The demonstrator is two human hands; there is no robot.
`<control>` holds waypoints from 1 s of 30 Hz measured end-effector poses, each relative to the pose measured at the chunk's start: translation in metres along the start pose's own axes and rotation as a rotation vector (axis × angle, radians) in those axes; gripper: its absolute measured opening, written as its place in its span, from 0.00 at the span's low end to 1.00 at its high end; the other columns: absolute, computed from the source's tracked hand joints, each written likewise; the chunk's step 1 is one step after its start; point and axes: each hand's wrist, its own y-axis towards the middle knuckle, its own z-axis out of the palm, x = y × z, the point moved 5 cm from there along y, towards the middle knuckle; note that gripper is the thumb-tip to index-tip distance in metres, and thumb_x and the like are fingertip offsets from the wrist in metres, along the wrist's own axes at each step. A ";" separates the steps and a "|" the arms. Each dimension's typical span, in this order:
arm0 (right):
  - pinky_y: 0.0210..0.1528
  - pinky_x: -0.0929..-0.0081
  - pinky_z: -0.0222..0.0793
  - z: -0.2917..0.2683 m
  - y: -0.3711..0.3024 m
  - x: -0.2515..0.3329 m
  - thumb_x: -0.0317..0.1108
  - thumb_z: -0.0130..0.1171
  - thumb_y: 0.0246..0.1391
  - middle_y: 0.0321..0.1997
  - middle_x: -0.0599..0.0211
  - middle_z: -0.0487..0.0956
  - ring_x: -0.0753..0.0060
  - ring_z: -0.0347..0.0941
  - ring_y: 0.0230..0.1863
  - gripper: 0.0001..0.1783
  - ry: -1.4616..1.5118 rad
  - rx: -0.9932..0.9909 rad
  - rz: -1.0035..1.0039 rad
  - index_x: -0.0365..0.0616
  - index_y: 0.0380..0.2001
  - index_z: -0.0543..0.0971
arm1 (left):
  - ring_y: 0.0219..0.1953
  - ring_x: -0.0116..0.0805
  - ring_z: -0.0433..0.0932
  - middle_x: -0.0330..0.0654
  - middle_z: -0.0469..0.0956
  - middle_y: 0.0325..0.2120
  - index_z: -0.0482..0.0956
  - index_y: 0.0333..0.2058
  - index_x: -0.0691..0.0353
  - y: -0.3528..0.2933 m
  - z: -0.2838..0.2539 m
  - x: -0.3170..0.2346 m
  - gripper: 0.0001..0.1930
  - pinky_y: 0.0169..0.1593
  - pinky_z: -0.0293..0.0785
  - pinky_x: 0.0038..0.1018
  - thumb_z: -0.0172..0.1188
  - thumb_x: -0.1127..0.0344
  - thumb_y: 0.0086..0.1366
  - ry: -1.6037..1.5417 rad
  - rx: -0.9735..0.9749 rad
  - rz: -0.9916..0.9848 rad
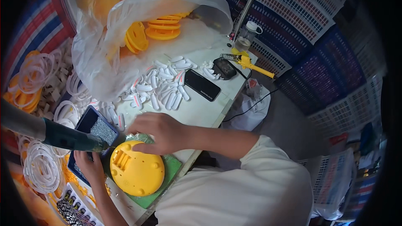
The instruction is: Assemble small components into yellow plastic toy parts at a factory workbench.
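Observation:
A round yellow plastic housing point(144, 171) lies on a green mat point(172, 168), its moulded compartment and screw holes facing up. My right hand point(159, 132) is over its far edge, fingers bent and thumb apart from them, the thumb over the yellow surface; I see nothing held in it. Beside the housing, a dark blue tray point(88, 121) holds many small silvery screws point(103, 130). My left hand point(90, 167) reaches into the tray's near part, visible fingers apart, some fingertips hidden. A grey and teal electric screwdriver point(71, 136) extends above this hand, its tip close to the housing.
Many small white plastic pieces point(167, 86) cover the table behind, beside a black phone-shaped object point(202, 85). A clear bag point(121, 21) holds yellow parts. A yellow soldering iron point(251, 63) rests in its stand at the edge. White coiled tubing point(44, 167) lies at left.

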 end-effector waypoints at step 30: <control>0.55 0.65 0.68 0.053 0.047 0.030 0.63 0.52 0.65 0.43 0.50 0.80 0.61 0.76 0.48 0.47 0.923 0.349 0.238 0.28 0.67 0.64 | 0.63 0.53 0.72 0.42 0.81 0.54 0.83 0.34 0.56 -0.157 -0.058 -0.128 0.14 0.65 0.70 0.44 0.77 0.75 0.50 -0.372 0.199 -0.227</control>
